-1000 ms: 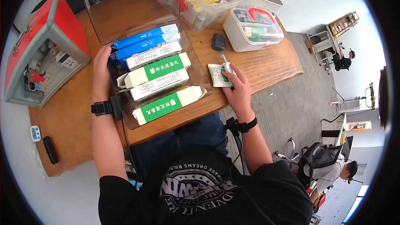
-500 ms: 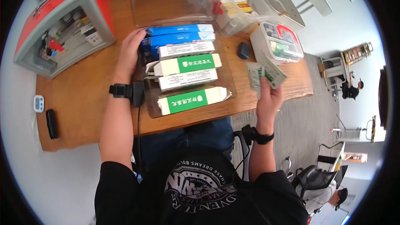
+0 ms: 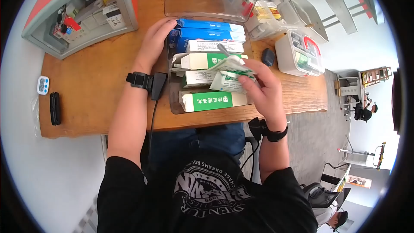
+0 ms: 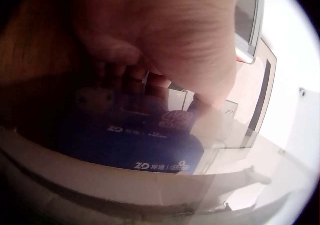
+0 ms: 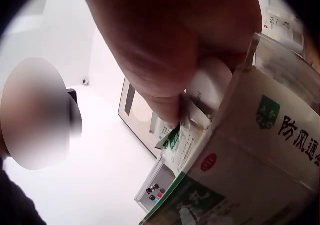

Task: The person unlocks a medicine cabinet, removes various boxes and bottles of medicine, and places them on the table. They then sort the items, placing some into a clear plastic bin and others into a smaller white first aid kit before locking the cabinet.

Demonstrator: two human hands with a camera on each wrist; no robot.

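Note:
My right hand (image 3: pixel 268 89) pinches green-and-white sachets (image 3: pixel 229 82) between thumb and fingers, over the front of a shallow dark clear plastic case (image 3: pixel 174 104). A white rounded piece with a narrow grey tip (image 3: pixel 223 50) sticks up beside the sachets; the right wrist view shows the white piece (image 5: pixel 212 87) under the fingers. My left hand (image 3: pixel 154 43) rests along the case's left side, by two blue boxes (image 3: pixel 207 34). In the case lie a white printed box (image 3: pixel 211 46) and green-and-white medicine boxes (image 3: pixel 207 102), partly covered by the sachets.
The case's clear lid (image 3: pixel 202 0) stands raised behind. A white first-aid box (image 3: pixel 297 56), a dark small pouch (image 3: pixel 268 57) and a clear bin of boxes (image 3: pixel 263 21) are to the right. A red-grey cabinet (image 3: pixel 82 21), timer (image 3: pixel 43 85) and black case (image 3: pixel 54 108) are left.
My right hand has lifted the sachets off the table at the right and carried them left over the medicine boxes. My left hand stays at the case's left side while the view shifts.

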